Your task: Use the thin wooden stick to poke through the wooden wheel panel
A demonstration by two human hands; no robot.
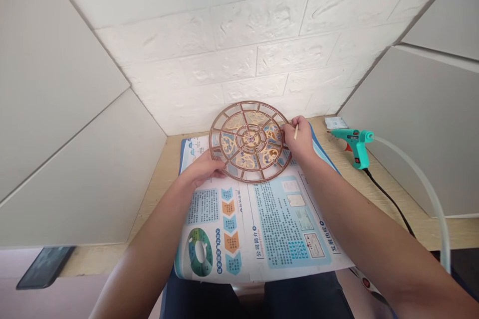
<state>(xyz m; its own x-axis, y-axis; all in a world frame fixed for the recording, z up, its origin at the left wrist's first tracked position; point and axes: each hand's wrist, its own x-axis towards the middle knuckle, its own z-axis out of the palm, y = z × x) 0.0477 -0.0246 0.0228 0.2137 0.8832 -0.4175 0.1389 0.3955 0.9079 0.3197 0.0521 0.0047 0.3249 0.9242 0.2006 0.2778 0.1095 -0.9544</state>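
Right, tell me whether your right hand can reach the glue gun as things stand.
Probably yes. The right hand, holding a small stick, sits at the edge of the round frame; the glue gun lies beside it on the desk, with only the edge of the printed sheet between.

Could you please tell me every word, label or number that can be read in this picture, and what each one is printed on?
The printed leaflet carries the sideways headings "公司简介" and "发展历程"; the rest of its text is too small to read, and any markings on the teal hot glue gun are too small to read as well.
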